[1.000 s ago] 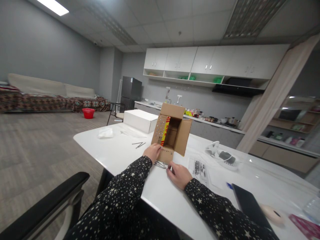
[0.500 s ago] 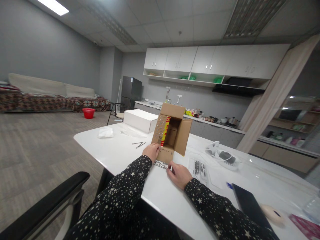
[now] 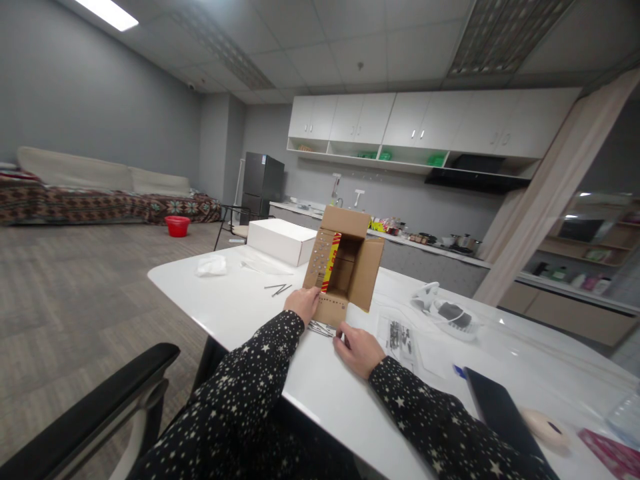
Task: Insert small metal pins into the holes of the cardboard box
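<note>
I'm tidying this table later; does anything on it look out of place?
Slightly: a few metal rods lie askew left of the box, apart from the bunch in front of it. A crumpled white sheet also looks discarded.

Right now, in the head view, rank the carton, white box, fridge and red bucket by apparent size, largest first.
1. Carton
2. White box and fridge: they look alike, with the fridge farther off, so unranked
3. Red bucket
</note>
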`<state>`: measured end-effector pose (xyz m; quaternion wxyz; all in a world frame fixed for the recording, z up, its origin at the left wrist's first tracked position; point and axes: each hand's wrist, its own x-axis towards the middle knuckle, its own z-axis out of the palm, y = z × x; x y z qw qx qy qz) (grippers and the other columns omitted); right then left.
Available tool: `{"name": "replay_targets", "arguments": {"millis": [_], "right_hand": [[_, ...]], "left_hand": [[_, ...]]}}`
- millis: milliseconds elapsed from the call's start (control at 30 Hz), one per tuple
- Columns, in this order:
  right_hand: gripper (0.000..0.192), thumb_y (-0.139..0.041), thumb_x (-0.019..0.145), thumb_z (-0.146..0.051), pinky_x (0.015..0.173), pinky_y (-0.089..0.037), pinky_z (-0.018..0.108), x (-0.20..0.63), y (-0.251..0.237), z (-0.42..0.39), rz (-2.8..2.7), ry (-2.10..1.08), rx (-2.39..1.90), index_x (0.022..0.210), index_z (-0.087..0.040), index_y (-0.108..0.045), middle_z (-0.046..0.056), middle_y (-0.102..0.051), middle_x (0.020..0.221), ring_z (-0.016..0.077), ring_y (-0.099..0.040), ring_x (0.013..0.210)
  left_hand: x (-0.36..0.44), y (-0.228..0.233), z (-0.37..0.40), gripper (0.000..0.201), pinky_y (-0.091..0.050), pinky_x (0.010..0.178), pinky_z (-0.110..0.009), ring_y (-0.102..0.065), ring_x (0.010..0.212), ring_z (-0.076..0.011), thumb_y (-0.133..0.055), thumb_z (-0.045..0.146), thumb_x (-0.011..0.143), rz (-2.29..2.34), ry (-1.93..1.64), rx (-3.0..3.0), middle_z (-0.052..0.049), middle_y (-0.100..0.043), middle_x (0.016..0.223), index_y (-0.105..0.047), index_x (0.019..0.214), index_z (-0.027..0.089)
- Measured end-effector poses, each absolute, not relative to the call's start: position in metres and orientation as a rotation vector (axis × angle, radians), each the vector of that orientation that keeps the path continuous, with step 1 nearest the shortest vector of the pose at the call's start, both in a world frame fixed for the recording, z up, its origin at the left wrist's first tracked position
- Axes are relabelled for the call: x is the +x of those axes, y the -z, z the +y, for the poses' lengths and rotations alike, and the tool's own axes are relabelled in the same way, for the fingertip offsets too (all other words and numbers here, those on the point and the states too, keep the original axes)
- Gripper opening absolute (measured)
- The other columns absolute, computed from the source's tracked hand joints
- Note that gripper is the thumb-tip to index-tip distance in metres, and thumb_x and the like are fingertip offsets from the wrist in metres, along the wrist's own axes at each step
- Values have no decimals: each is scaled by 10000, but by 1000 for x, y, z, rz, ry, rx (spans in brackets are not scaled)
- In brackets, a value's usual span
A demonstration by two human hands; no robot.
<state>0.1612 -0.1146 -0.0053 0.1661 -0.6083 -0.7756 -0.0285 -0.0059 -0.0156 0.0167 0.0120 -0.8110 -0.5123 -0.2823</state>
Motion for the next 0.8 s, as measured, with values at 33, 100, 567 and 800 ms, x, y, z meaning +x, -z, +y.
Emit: {"name": "replay_targets", "arguments": {"millis": [33, 100, 567, 800], "right_hand": [[140, -440, 891, -292, 580, -249, 239, 161, 5, -115, -2208, 80, -1733, 899, -208, -551, -7, -618, 692, 123, -525, 620], [139, -440, 889, -291, 581, -252, 239, 161, 5, -115, -2206, 78, -1735, 898, -207, -551, -6, -618, 694, 124, -528, 623], [136, -436, 886, -284, 581, -252, 236, 161, 4, -116, -2204, 72, -1722, 892, -206, -547, -9, -608, 683, 124, -520, 617], [144, -439, 894, -288, 585, -256, 233, 160, 3, -116, -2206, 71, -1747, 902, -203, -554, -4, -614, 693, 123, -524, 623]], "left_hand": [[-6, -16, -15, 300, -464, 792, -291, -640, 900, -181, -374, 293, 925, -1575, 882, -2535, -56, -701, 988, -612, 1101, 245], [-5, -15, -14, 293, -459, 815, -290, -628, 929, -179, -378, 269, 921, -1521, 892, -2553, -53, -696, 995, -618, 1084, 234], [-7, -12, -10, 262, -452, 847, -290, -600, 932, -175, -412, 226, 890, -1559, 863, -2533, -63, -651, 967, -658, 978, 202], [-7, -12, -7, 250, -449, 839, -296, -599, 936, -181, -426, 237, 887, -1571, 887, -2529, -70, -649, 986, -625, 1032, 194]]}}
